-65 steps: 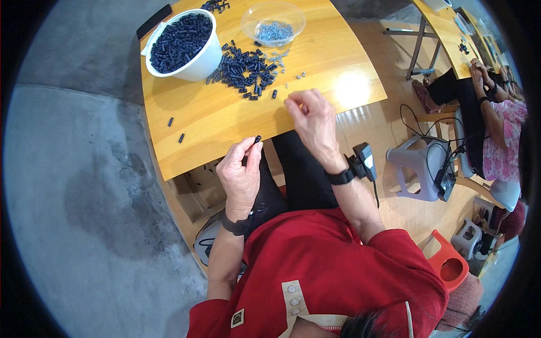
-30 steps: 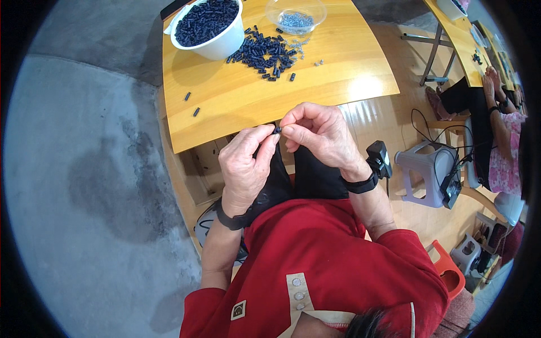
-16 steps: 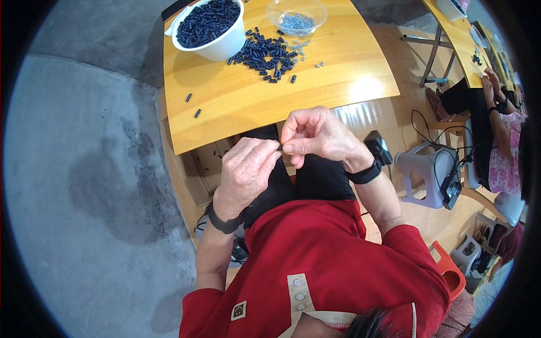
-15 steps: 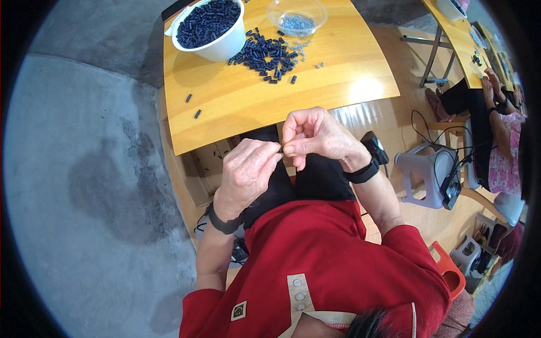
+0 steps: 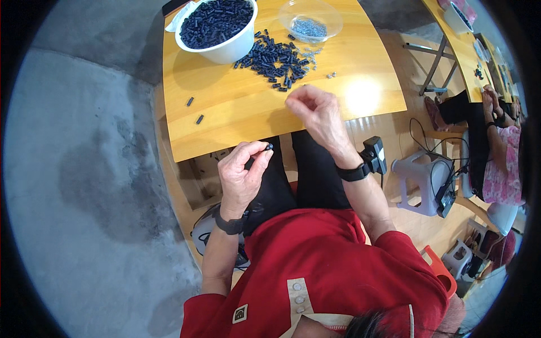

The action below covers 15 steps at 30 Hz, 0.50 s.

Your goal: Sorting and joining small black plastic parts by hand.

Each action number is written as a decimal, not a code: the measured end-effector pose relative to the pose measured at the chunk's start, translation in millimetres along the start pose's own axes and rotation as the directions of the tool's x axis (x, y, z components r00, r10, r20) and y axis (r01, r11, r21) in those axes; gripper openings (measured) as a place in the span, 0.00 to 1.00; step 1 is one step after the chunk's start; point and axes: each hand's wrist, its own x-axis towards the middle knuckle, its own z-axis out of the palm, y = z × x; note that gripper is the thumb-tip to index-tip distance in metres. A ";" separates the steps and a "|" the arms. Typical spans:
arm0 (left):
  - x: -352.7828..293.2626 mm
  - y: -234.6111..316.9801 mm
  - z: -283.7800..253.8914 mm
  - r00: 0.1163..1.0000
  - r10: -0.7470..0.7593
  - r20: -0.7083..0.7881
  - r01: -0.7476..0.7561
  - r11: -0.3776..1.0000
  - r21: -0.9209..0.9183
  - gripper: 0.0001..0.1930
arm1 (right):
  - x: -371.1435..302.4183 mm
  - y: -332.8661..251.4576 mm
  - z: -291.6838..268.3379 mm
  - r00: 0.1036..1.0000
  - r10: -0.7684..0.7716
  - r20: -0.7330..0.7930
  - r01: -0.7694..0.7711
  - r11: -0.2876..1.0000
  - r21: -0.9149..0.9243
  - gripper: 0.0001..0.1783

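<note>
Over my lap, my left hand (image 5: 241, 172) pinches a small black cylindrical piece (image 5: 269, 147) between thumb and forefinger, one end poking out. My right hand (image 5: 322, 117) is raised over the front edge of the table, its thumb and fingers drawn together. Whatever may be between those fingertips is too small or hidden to make out. Beyond it lies a loose pile of short black cylindrical pieces (image 5: 273, 59), with small clear bits (image 5: 311, 54) scattered along its right side. Two single black pieces (image 5: 199, 119) rest apart at the left of the table.
On the wooden table (image 5: 225, 135) stand a white tub (image 5: 230, 49) heaped with black pieces and a clear round bowl (image 5: 336, 27) of small clear bits. A concrete wall rises at left. To the right are a plastic stool (image 5: 420, 177) with cables and another person (image 5: 501, 146) seated at a table.
My hands have come apart. The right one has moved up and forward to the table edge, while the left stays over my lap with the black piece.
</note>
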 end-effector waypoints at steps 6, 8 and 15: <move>3.0 -8.4 -3.6 0.999 -0.045 -0.029 0.044 0.999 -0.028 0.06 | 42.2 3.6 9.9 0.952 -0.271 -0.140 0.152 0.820 -0.552 0.03; 5.0 -8.1 -2.7 0.998 -0.046 -0.033 0.045 0.998 -0.035 0.06 | 49.6 7.4 12.8 0.955 -0.262 -0.141 0.122 0.778 -0.617 0.04; 9.7 -7.7 -5.1 0.999 -0.028 -0.018 0.028 1.000 -0.006 0.06 | 61.6 12.8 20.5 0.976 -0.158 -0.148 0.007 0.705 -0.709 0.07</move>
